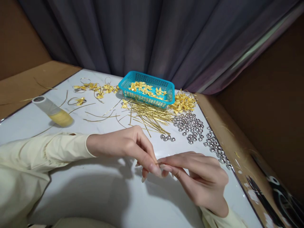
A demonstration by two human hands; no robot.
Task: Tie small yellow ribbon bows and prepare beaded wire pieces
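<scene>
Two hands meet low in the frame's centre: the left hand (133, 147) and right hand (199, 177) pinch a thin gold strand (158, 163) between closed fingertips. Judged mid-forming; next calls for fine fingertip control. Silver beads (190, 125) lie right of centre.

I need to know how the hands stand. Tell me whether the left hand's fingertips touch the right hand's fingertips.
Touching. The head view shows the left hand and the right hand meeting fingertip to fingertip above the white table, no gap showing between them.
</scene>
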